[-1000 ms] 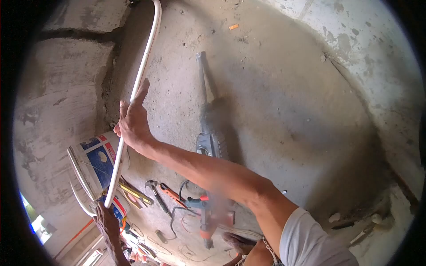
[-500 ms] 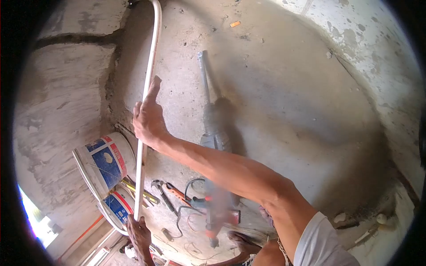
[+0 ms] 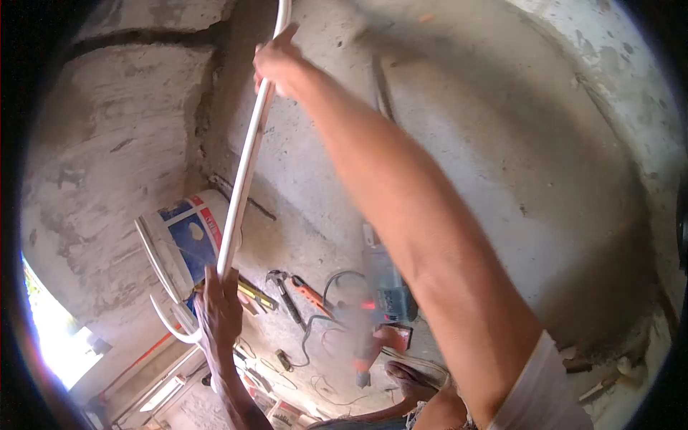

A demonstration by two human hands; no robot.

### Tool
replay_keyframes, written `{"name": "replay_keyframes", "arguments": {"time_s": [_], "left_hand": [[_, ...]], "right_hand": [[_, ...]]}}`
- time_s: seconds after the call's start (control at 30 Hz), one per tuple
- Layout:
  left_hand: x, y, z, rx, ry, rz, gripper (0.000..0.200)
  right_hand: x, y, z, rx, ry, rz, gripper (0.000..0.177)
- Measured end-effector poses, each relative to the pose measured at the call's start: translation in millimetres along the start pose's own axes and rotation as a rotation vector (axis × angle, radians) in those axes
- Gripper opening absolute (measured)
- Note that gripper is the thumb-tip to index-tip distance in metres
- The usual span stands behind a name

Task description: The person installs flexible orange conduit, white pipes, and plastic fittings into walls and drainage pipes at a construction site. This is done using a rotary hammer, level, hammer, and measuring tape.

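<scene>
A long white plastic pipe (image 3: pixel 247 168) runs at a slant from the top of the view down to the lower left. My right hand (image 3: pixel 278 61) is closed around its upper part, arm stretched out, thumb pointing along it. Lower down, my left hand (image 3: pixel 218 308) grips the same pipe. Past the left hand, the pipe's bent end (image 3: pixel 170 328) hooks up to the left beside a bucket. Under my right arm lies a power tool (image 3: pixel 390 290) with a dark body, partly hidden by the arm.
A white-and-blue bucket (image 3: pixel 192 233) stands by the wall, which has a rough groove (image 3: pixel 136 37) cut in it. On the concrete floor lie a claw hammer (image 3: pixel 288 297), an orange-handled tool (image 3: pixel 310 295), a yellow tool (image 3: pixel 256 292) and loose cables. A bare foot (image 3: pixel 412 380) shows below.
My right hand has moved up along the pipe, farther from my left hand. The left hand has risen, and the whole view has shifted slightly.
</scene>
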State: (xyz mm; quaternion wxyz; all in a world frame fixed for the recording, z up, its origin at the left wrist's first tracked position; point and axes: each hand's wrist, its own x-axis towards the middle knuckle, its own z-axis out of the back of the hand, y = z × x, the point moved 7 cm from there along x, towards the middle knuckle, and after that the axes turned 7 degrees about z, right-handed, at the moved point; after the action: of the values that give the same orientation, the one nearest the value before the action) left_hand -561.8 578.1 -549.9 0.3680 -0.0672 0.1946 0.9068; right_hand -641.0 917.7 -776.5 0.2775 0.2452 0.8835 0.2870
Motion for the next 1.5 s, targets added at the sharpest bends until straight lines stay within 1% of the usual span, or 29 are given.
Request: {"name": "replay_keyframes", "arguments": {"time_s": [0.03, 0.07, 0.13, 0.3, 0.33, 0.37, 0.43, 0.5, 0.53, 0.57, 0.63, 0.67, 0.7, 0.73, 0.77, 0.8, 0.83, 0.87, 0.9, 0.93, 0.97, 1.0, 1.1, 1.13, 1.2, 1.33, 1.43, 1.47, 1.5], "left_hand": [[14.7, -27.8, 10.4, -0.062, -0.069, -0.084, 0.029], [32.9, -52.4, 20.0, -0.243, -0.063, 0.006, 0.027], [73.3, -72.2, 27.6, -0.233, 0.090, 0.173, 0.036], [171.0, -140.4, 43.7, -0.037, -0.119, -0.278, 0.040], [180.9, -168.0, 54.8, 0.002, -0.133, -0.357, 0.041], [184.3, -194.5, 54.5, 0.031, -0.088, -0.407, 0.042], [168.6, -230.5, 67.4, -0.170, 0.087, -0.272, 0.044], [137.2, -246.7, 77.2, -0.636, 0.365, 0.094, 0.047], [131.1, -238.1, 80.4, -0.531, 0.292, -0.045, 0.046], [122.4, -214.5, 75.1, -0.425, 0.224, -0.181, 0.046], [87.5, -134.9, 46.5, -0.303, 0.166, -0.272, 0.044], [50.2, -97.9, 35.3, -0.232, 0.157, -0.268, 0.041], [12.6, -60.8, 24.0, -0.161, 0.148, -0.264, 0.039], [-24.8, -23.7, 12.5, -0.090, 0.140, -0.261, 0.037], [-53.0, 2.4, 0.4, -0.283, 0.351, 0.046, 0.047], [-78.8, 11.2, 0.4, -0.411, 0.397, 0.159, 0.069], [-102.4, 15.0, 0.5, -0.458, 0.462, 0.234, 0.072], [-126.4, 35.5, -7.7, -0.408, 0.439, 0.202, 0.068], [-145.4, 51.0, -18.1, -0.357, 0.400, 0.161, 0.065], [-156.9, 55.4, -18.6, -0.349, 0.326, 0.125, 0.062], [-170.0, 55.7, -20.1, -0.347, 0.260, 0.091, 0.060], [-179.7, 52.2, -24.4, -0.349, 0.192, 0.044, 0.059], [-228.5, 54.1, -63.6, -0.408, 0.170, 0.094, 0.058], [-242.8, 48.4, -72.2, -0.394, 0.279, 0.167, 0.056], [-266.5, 24.2, -72.7, -0.404, 0.298, 0.155, 0.049], [-300.1, -14.1, -74.3, -0.503, 0.354, 0.144, 0.043], [-292.1, -18.2, -76.5, -0.492, 0.402, 0.130, 0.040], [-285.5, -17.4, -76.4, -0.405, 0.440, 0.160, 0.035], [-284.1, -15.7, -76.3, -0.420, 0.412, 0.160, 0.034]], "right_hand": [[-59.4, 66.9, 17.9, -0.328, -0.140, 0.239, 0.040], [-67.4, 60.5, 15.3, -0.436, -0.039, 0.204, 0.053], [-116.2, 23.5, 1.3, -0.480, 0.102, 0.179, 0.060], [-310.4, -81.4, -47.7, -0.301, 0.552, 0.056, 0.084], [-334.5, -88.3, -55.9, -0.256, 0.613, 0.029, 0.089], [-344.3, -81.4, -62.5, -0.215, 0.580, 0.062, 0.095], [-339.9, -37.7, -76.7, -0.053, 0.368, 0.247, 0.081], [-334.5, -18.5, -92.5, 0.307, 0.404, 0.144, 0.067], [-333.1, -12.9, -96.4, 0.484, 0.414, 0.089, 0.060], [-335.3, -18.6, -96.9, 0.516, 0.374, -0.062, 0.055], [-352.0, -39.1, -97.9, 0.574, 0.293, -0.386, 0.046], [-351.8, -35.5, -91.0, 0.732, 0.219, -0.181, 0.046], [-356.3, -33.1, -81.4, 0.652, 0.161, -0.235, 0.040], [-358.6, -32.3, -70.4, 0.523, 0.196, -0.259, 0.036], [-362.6, -32.6, -58.6, 0.399, 0.225, -0.289, 0.033], [-363.7, -22.2, -48.2, 0.425, 0.207, -0.242, 0.033], [-366.0, -16.2, -40.2, 0.452, 0.192, -0.206, 0.032], [-368.6, -19.7, -33.5, 0.307, 0.159, -0.137, 0.032], [-370.6, -14.4, -24.3, 0.298, 0.105, -0.127, 0.031], [-372.5, -9.3, -15.0, 0.289, 0.051, -0.117, 0.031], [-379.3, 0.5, -9.3, 0.408, -0.045, -0.193, 0.030], [-381.3, -2.7, -6.9, 0.367, -0.082, -0.212, 0.030], [-385.7, -0.9, 9.2, 0.232, -0.177, -0.215, 0.030], [-389.0, -1.8, 13.3, 0.175, -0.186, -0.217, 0.031], [-393.5, -4.7, 23.9, 0.109, -0.122, -0.173, 0.031], [-403.2, 15.4, 24.6, 0.090, -0.123, -0.185, 0.028], [-394.7, 2.7, 35.9, 0.062, -0.136, -0.215, 0.025], [-395.7, -3.3, 39.0, 0.073, -0.147, -0.196, 0.025], [-394.5, -4.1, 39.9, 0.085, -0.159, -0.167, 0.025]]}}
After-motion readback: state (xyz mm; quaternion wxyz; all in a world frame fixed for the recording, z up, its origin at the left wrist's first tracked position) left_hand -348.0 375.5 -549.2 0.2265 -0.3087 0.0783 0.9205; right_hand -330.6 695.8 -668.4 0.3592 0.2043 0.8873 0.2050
